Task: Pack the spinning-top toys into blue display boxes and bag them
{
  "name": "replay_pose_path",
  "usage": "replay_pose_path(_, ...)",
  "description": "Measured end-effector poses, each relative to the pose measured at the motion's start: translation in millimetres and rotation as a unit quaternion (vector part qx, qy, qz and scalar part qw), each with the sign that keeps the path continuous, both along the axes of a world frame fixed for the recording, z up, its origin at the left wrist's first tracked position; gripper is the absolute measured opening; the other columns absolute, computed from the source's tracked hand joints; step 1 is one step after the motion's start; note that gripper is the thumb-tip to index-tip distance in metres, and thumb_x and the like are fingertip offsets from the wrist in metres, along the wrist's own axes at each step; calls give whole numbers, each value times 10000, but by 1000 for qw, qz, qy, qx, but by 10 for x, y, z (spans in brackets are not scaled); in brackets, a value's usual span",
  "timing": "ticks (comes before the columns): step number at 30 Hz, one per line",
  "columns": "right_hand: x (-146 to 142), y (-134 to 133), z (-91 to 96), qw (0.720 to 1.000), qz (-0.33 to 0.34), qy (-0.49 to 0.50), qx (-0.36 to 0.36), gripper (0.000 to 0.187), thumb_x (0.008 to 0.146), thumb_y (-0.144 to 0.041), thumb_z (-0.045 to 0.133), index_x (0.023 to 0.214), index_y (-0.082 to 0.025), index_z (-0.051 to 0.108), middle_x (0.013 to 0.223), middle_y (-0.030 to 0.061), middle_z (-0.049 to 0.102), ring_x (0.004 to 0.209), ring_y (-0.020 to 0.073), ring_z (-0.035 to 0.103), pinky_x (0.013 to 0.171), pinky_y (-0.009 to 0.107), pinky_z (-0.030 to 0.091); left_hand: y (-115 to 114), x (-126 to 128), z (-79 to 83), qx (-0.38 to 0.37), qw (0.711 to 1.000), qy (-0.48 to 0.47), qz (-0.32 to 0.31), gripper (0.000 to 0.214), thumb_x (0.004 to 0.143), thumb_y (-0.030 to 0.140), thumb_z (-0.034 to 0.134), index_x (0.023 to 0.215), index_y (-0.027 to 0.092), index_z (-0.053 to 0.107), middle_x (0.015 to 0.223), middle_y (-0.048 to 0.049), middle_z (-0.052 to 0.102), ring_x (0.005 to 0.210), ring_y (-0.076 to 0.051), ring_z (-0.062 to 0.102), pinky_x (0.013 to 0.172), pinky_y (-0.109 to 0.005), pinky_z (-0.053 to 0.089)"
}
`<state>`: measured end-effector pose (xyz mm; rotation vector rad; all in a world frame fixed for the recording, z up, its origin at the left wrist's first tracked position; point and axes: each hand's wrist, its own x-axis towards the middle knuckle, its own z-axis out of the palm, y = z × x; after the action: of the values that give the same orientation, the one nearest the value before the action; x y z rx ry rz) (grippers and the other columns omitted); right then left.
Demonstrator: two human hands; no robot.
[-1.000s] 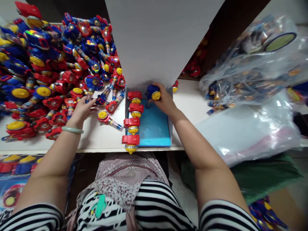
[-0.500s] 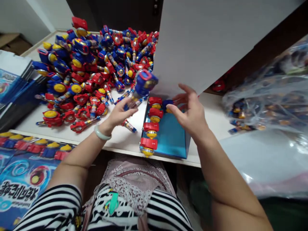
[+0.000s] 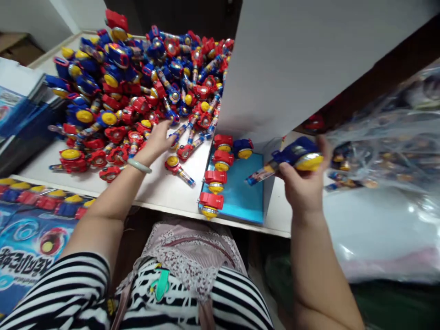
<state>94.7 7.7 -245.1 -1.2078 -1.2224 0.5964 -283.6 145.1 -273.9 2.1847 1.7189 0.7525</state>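
My right hand (image 3: 305,183) grips a blue spinning-top toy (image 3: 299,153) with a yellow tip and a clear printed tube, held right of the box. At the near edge of the toy pile (image 3: 127,91), my left hand (image 3: 160,143) reaches in, thumb and fingers apart beside a tube-handled toy (image 3: 179,133); some fingertips are hidden. An open box with a blue inside (image 3: 245,192) holds a column of red spinning-top toys (image 3: 215,181) along its left side. One blue spinning-top toy (image 3: 243,148) sits at its top, next to the red ones.
The white box lid (image 3: 275,64) stands up behind the box. Flat printed boxes (image 3: 20,110) are stacked at far left, and a filled box (image 3: 37,243) lies below them. Clear bags of toys (image 3: 385,151) lie at right. A loose red toy (image 3: 178,169) rests near the box.
The blue toy in my left hand has passed to my right hand, which moved right, out of the box. A blue toy stays in the box. My left hand moved back to the pile.
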Motion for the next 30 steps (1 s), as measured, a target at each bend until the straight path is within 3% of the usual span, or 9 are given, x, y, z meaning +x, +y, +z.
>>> replay_pose_path(3, -16, 6, -247, 994, -66, -87, 16, 845, 631, -487, 866, 1323, -299, 419, 1317, 89, 539, 1175, 275, 628, 1028, 485, 556, 173, -199, -265, -136, 982, 118, 54, 442, 823, 397, 693, 1181, 157, 594, 1106, -190, 654, 1115, -377, 609, 979, -474, 493)
replay_pose_path(6, -152, 66, -475, 984, -59, -166, 16, 750, 671, -561, 828, 1254, -263, 462, 1232, 81, 556, 1137, 258, 624, 1037, 448, 540, 174, -171, -437, -133, 979, 141, 61, 363, 850, 433, 659, 1099, 179, 584, 1062, -178, 643, 1100, -374, 597, 965, -464, 489)
replay_pose_path(9, -251, 85, -629, 980, -38, -197, 3, 655, 765, -589, 744, 1270, -271, 476, 1228, 85, 557, 1162, 260, 612, 1052, 441, 524, 145, -161, -460, -109, 988, 72, 77, 352, 847, 415, 664, 1091, 178, 576, 1055, -134, 612, 1042, -316, 587, 962, -435, 489)
replay_pose_path(14, -227, 40, -751, 981, -59, -184, 22, 704, 754, -635, 739, 1290, -269, 466, 1244, 102, 541, 1214, 284, 597, 1099, 474, 497, 99, -343, -285, -32, 984, -98, 148, 328, 757, 332, 717, 1020, 159, 625, 1002, -42, 535, 1027, -208, 530, 1034, -367, 461)
replay_pose_path(19, -201, 60, -774, 980, -16, -199, 2, 776, 709, -643, 779, 1314, -263, 476, 1240, 104, 568, 1198, 292, 613, 1100, 499, 506, -48, -411, -10, 58, 953, -273, 113, 370, 728, 345, 657, 1060, 187, 610, 969, -2, 578, 955, -156, 562, 962, -302, 505)
replay_pose_path(22, -235, 69, -776, 974, 1, -227, 16, 737, 743, -634, 763, 1321, -267, 491, 1251, 115, 581, 1239, 303, 605, 1122, 512, 490, -141, -303, 169, 135, 933, -314, 118, 367, 669, 314, 544, 1013, 194, 585, 910, -3, 556, 894, -145, 557, 921, -286, 507)
replay_pose_path(27, -275, 54, -827, 966, -14, -246, 79, 638, 837, -587, 698, 1350, -281, 473, 1268, 129, 581, 1267, 303, 603, 1127, 533, 482, -229, -81, 384, 213, 873, -439, 8, 314, 543, 365, 527, 810, 200, 529, 763, 2, 409, 754, -138, 471, 829, -299, 475)
replay_pose_path(30, -307, 33, -920, 964, -22, -254, 77, 631, 852, -554, 691, 1368, -278, 456, 1277, 123, 583, 1250, 297, 618, 1086, 522, 524, -225, -18, 435, 246, 844, -476, -21, 296, 516, 394, 562, 737, 210, 495, 719, 10, 369, 691, -129, 395, 770, -294, 449)
